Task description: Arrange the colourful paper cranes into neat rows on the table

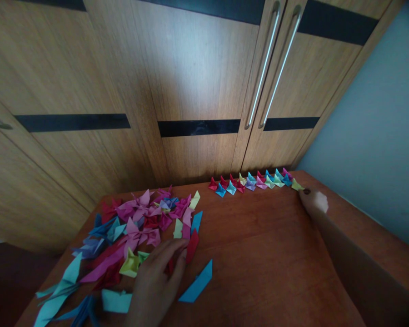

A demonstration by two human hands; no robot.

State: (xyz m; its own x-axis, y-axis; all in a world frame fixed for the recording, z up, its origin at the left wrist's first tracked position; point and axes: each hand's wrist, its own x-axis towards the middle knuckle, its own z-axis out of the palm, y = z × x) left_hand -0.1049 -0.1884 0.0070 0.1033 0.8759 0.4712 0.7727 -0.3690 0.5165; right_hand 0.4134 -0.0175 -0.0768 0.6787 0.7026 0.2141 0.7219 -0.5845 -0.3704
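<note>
At the near side of a pile of folded paper, my left hand (158, 274) has its thumb and fingers closed at a red folded paper piece (192, 247). The fingers partly cover more red paper behind them. A yellow-green paper boat (130, 263) lies just beside that hand, and a blue folded strip (198, 284) rests to its right. Far to the right, my right hand (314, 202) pinches the tip of a small yellow-green paper boat (296, 185). It sits at the right end of two rows of small colourful paper boats (250, 182).
Pink, red, blue and purple origami pieces (139, 209) heap on the left of the brown wooden table (255, 254). Teal folded paper (59, 293) lies at the near left edge. Wooden cabinet doors (197, 72) with metal handles (264, 68) stand behind, and a pale wall (381, 136) on the right.
</note>
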